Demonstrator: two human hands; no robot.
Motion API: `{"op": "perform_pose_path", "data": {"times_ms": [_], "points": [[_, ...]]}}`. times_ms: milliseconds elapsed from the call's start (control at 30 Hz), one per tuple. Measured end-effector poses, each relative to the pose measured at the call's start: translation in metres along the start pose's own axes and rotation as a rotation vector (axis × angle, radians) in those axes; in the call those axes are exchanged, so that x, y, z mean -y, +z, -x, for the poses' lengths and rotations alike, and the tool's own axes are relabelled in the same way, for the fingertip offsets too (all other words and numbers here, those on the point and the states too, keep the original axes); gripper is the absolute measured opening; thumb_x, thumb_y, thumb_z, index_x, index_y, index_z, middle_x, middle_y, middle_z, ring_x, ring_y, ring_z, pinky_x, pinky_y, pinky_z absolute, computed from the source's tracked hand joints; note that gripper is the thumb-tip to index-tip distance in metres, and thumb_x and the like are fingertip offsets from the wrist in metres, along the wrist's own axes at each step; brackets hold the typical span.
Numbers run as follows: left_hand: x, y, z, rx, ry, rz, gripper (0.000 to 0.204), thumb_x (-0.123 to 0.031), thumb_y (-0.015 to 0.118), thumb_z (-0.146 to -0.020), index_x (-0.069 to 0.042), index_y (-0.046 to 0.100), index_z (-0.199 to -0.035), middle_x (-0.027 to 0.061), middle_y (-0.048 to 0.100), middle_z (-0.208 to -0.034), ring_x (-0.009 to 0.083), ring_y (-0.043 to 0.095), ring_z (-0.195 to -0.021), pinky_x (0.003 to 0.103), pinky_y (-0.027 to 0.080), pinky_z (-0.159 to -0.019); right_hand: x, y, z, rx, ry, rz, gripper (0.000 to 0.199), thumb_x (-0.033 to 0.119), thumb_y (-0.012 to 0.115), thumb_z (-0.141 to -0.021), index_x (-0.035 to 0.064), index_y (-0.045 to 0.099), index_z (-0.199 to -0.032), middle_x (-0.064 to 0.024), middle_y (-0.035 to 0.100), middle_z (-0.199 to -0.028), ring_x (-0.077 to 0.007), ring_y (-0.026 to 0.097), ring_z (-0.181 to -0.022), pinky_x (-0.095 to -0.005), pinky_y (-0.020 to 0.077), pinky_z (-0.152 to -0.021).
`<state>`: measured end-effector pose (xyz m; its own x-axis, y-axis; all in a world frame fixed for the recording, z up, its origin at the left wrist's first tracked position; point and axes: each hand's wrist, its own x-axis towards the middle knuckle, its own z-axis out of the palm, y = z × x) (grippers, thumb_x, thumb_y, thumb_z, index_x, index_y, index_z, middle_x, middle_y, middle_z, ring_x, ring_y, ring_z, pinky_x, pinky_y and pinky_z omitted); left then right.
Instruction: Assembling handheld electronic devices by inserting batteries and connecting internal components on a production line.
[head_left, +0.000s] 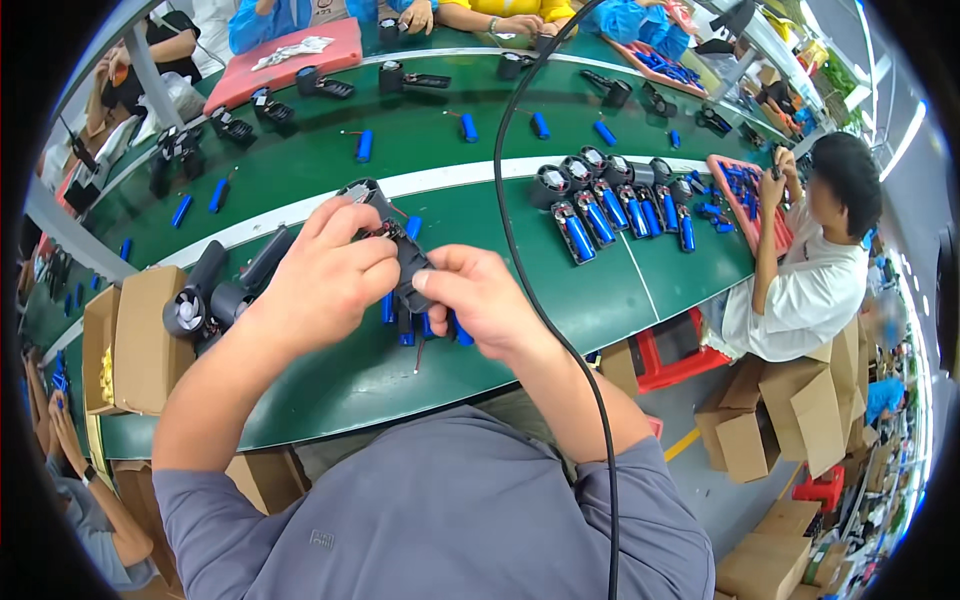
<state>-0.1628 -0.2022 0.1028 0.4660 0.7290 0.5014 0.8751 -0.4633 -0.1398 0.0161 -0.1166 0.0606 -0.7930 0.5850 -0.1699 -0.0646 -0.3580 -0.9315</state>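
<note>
My left hand (330,275) and my right hand (480,300) both grip a black handheld fan body (400,245) above the green conveyor belt (330,380). The left hand's fingers wrap its upper part, where red wires show. With thumb and fingers, the right hand pinches its lower handle end. Several blue cylindrical batteries (415,325) lie on the belt just under my hands. Two black fan bodies (215,295) lie to the left of my left hand.
A row of black fans with blue batteries (610,200) lies to the right. A black cable (515,250) hangs down in front of me. A person in white (815,270) sits at right beside a red tray (750,205). Cardboard boxes (135,340) stand at left.
</note>
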Motion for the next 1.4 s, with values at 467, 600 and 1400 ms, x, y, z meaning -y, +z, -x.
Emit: {"op": "perform_pose_path", "data": {"times_ms": [467,600,1400], "points": [[-0.038,0.038,0.021,-0.635,-1.187,2.064,0.024,-0.018,0.06,-0.088,-0.002,0.054,-0.106,0.0143,0.064,-0.095,0.0244,0.063,-0.088,0.04,0.053,-0.078,-0.032,0.028,0.011,0.065,-0.343,0.356,0.043,0.007,0.065,-0.081,-0.0038,0.049,-0.12,-0.0043,0.06,-0.081,-0.0082,0.052,-0.068,-0.0234,0.0448,-0.058],[-0.024,0.044,0.042,-0.819,-1.216,1.856,0.019,-0.003,0.063,-0.083,-0.001,0.052,-0.099,0.0122,0.063,-0.087,0.0212,0.064,-0.074,0.037,0.055,-0.07,-0.027,0.025,0.013,0.03,-0.428,0.519,0.066,0.003,0.065,-0.077,-0.0038,0.032,-0.134,-0.0064,0.059,-0.082,-0.0105,0.054,-0.075,-0.024,0.0453,-0.063],[-0.034,0.045,0.052,-0.571,-1.16,1.954,0.023,-0.005,0.073,-0.076,-0.003,0.058,-0.093,0.0051,0.062,-0.081,0.0138,0.06,-0.072,0.028,0.05,-0.067,-0.032,0.028,-0.005,0.043,-0.579,0.706,0.017,0.001,0.064,-0.075,0.0032,0.057,-0.09,-0.0067,0.061,-0.07,-0.019,0.062,-0.066,-0.0299,0.0468,-0.061]]}}
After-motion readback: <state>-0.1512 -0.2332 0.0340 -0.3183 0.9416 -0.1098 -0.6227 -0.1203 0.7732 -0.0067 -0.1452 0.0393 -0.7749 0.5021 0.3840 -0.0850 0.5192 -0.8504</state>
